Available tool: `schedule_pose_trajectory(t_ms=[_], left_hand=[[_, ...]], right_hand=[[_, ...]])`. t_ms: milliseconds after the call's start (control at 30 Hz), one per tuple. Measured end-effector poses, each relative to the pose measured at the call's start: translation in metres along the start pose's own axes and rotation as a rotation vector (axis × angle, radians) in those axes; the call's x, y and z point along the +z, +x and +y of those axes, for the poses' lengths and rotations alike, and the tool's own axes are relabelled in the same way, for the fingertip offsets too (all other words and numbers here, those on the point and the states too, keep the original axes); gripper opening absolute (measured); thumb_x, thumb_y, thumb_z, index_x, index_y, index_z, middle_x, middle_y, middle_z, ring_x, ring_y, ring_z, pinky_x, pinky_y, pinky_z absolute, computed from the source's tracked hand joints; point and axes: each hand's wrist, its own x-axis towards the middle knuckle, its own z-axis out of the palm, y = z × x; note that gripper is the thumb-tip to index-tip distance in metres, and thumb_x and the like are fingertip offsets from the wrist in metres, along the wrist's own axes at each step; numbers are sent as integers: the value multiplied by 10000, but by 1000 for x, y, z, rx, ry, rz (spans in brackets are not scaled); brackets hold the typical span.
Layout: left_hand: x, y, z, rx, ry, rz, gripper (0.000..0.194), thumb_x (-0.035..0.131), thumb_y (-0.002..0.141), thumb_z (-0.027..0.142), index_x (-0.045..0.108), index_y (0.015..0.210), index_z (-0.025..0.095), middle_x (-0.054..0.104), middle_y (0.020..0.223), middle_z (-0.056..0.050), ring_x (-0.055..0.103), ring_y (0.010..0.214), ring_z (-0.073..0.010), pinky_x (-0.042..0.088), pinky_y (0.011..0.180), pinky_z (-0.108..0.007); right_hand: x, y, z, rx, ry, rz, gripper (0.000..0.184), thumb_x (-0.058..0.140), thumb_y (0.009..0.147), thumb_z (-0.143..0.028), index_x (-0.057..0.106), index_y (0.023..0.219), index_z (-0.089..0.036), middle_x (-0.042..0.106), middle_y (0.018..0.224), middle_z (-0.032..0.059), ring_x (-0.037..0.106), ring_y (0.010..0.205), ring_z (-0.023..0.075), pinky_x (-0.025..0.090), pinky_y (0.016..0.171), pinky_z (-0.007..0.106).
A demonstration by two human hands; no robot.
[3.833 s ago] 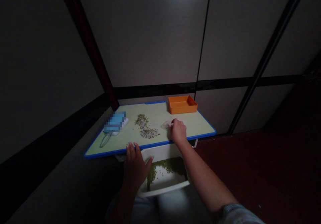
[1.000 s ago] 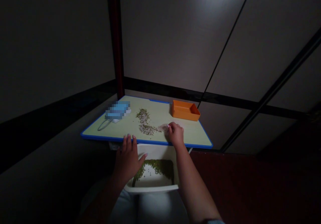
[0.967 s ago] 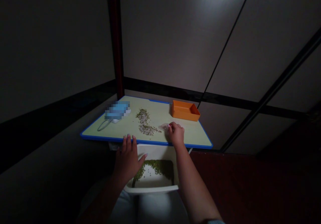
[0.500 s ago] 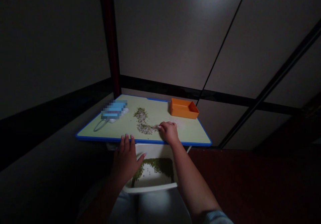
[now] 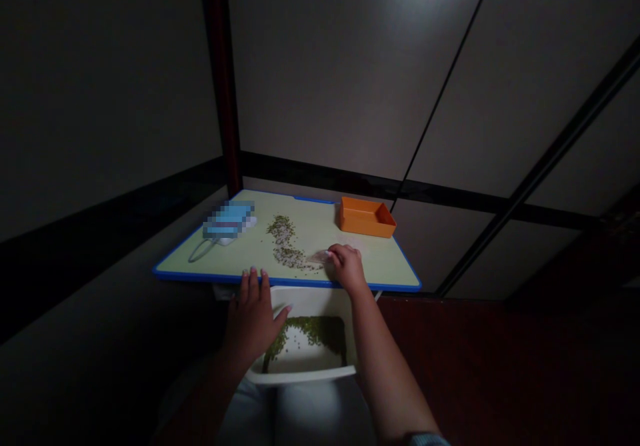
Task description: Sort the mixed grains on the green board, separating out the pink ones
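My right hand (image 5: 347, 267) is closed over the table, its fingertips pinching a small, pale, see-through flat piece (image 5: 319, 257) whose exact kind I cannot make out. Just left of that piece lies a winding heap of mixed green and whitish grains (image 5: 287, 245) on the light green tabletop (image 5: 380, 259). My left hand (image 5: 255, 319) has its fingers spread, the fingertips at the table's blue front edge and the thumb over the white bin (image 5: 310, 374). Green grains (image 5: 317, 329) lie inside this bin, which sits above my lap against the table; part of its left side is hidden by my hand.
An orange box (image 5: 367, 226) stands at the table's back right. At the left lies a blurred blue packet (image 5: 229, 219) on something white, with a grey loop (image 5: 201, 249) beside it. Panelled walls (image 5: 340, 86) rise behind and to the left. Dark red floor (image 5: 480, 366) shows at right.
My right hand, holding the see-through piece, went left to the heap's edge, then back slightly right. Some grains now trail rightward from the heap. My left hand stays at the table edge.
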Motion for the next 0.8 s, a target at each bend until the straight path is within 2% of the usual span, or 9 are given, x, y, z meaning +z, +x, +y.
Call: schedule_pose_trajectory(t_ms=[133, 367, 800], left_hand=[[1, 0, 0, 4, -2, 9, 783, 390, 825, 479, 206, 1434, 22, 179, 1536, -237, 121, 1436, -360, 338, 1039, -520], [0, 1, 0, 6, -11, 13, 795, 404, 814, 485, 216, 1431, 21, 199, 1527, -245, 133, 1434, -359, 342, 1033, -517], [2, 1, -1, 22, -4, 34, 791, 397, 819, 487, 220, 1427, 12, 208, 1521, -255, 135, 1432, -365, 345, 1038, -492]], right_hand=[[-2, 0, 3, 30, -4, 43, 224, 433, 925, -224, 656, 950, -214, 690, 907, 21, 566, 857, 158, 342, 780, 264], [0, -1, 4, 2, -64, -47, 214, 451, 925, -256, 657, 878, -223, 685, 837, 13, 565, 849, 162, 337, 779, 258], [0, -2, 0, -35, -58, -105, 189, 469, 924, -253, 648, 877, -218, 687, 834, 4, 560, 847, 157, 303, 786, 270]])
